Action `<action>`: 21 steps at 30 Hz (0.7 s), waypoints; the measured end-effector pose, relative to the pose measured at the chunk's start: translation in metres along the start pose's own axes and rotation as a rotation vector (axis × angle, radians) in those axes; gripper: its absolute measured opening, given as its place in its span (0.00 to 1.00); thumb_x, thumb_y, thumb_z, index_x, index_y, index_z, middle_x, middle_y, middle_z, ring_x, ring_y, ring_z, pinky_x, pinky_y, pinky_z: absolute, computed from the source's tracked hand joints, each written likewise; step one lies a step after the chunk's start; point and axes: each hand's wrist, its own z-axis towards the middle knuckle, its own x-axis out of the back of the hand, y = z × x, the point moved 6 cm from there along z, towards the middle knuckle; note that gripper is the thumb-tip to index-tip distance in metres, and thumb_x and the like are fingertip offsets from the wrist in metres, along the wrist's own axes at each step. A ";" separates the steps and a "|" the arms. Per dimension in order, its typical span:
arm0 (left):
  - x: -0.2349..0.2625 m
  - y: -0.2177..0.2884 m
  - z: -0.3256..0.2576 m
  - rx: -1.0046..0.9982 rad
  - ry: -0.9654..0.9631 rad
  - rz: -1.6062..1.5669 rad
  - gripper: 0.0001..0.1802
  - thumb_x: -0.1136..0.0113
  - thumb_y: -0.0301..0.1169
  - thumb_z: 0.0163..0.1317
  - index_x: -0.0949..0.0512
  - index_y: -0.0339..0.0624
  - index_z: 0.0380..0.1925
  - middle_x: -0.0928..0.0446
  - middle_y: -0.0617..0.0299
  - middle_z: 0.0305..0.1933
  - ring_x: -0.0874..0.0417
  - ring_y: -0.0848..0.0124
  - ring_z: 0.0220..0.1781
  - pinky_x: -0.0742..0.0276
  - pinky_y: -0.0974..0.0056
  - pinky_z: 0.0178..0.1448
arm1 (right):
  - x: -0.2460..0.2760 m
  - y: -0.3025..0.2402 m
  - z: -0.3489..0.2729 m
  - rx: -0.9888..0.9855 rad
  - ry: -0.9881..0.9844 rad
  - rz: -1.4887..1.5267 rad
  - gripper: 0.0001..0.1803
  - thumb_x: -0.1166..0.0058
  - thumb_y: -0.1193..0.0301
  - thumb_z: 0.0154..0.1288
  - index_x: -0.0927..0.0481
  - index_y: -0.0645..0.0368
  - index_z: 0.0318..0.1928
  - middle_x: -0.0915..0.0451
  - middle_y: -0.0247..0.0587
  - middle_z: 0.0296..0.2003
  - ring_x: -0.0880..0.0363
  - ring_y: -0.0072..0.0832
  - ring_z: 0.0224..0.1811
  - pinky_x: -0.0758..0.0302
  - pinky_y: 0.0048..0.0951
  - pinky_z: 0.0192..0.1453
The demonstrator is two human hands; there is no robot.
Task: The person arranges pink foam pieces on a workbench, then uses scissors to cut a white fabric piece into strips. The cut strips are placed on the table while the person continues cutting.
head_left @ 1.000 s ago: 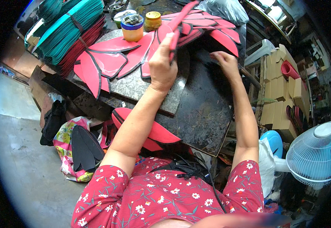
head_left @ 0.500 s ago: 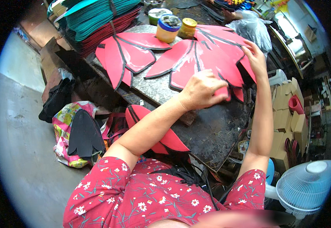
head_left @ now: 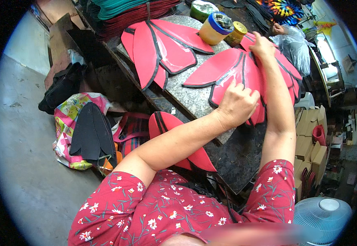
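Pink, petal-shaped flat pieces with black edges lie on a speckled grey slab [head_left: 186, 98]. Glossy streaks show on the middle group [head_left: 211, 74] and on the left group [head_left: 168, 53]. My left hand [head_left: 238, 104] is over the near part of the middle group, its fingers curled in; whatever they pinch is hidden. My right hand [head_left: 263, 47] rests at the far edge of that group, thumb and forefinger apart. Its forearm passes in front of more pink pieces [head_left: 287, 69] on the right. Another pink piece [head_left: 166, 123] lies below, partly behind my left forearm.
Beyond the pieces stand a blue-rimmed jar [head_left: 212, 35], a yellow jar [head_left: 239, 28] and a green tub [head_left: 201, 14]. Teal and dark red sheets [head_left: 133, 18] are stacked far left. A fan [head_left: 324, 219] stands near right, below cardboard boxes [head_left: 305, 143]. Another person's hand [head_left: 279, 28] shows at the back.
My right hand has moved from the right edge of the pink pieces to the far edge of the middle group. My left hand stays over its near part. The whole view has shifted.
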 end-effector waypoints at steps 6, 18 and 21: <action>0.006 0.008 0.003 -0.020 0.113 -0.022 0.07 0.40 0.32 0.53 0.26 0.46 0.32 0.28 0.59 0.31 0.22 0.60 0.29 0.27 0.56 0.38 | 0.019 0.035 -0.007 0.018 0.109 0.063 0.40 0.35 0.51 0.55 0.33 0.37 0.69 0.21 0.45 0.58 0.21 0.44 0.59 0.24 0.46 0.61; 0.005 0.015 -0.004 -0.084 0.066 -0.155 0.06 0.42 0.31 0.51 0.27 0.46 0.30 0.28 0.59 0.31 0.21 0.62 0.26 0.27 0.59 0.32 | 0.024 0.042 -0.004 -0.035 0.110 0.099 0.29 0.42 0.61 0.60 0.27 0.37 0.64 0.18 0.47 0.52 0.20 0.45 0.57 0.24 0.44 0.60; 0.002 0.017 -0.005 -0.101 0.054 -0.166 0.06 0.43 0.31 0.52 0.26 0.46 0.30 0.28 0.59 0.31 0.20 0.63 0.26 0.27 0.60 0.32 | 0.022 0.061 -0.015 -0.050 0.128 0.084 0.27 0.45 0.61 0.61 0.26 0.35 0.63 0.18 0.45 0.53 0.20 0.44 0.57 0.25 0.44 0.61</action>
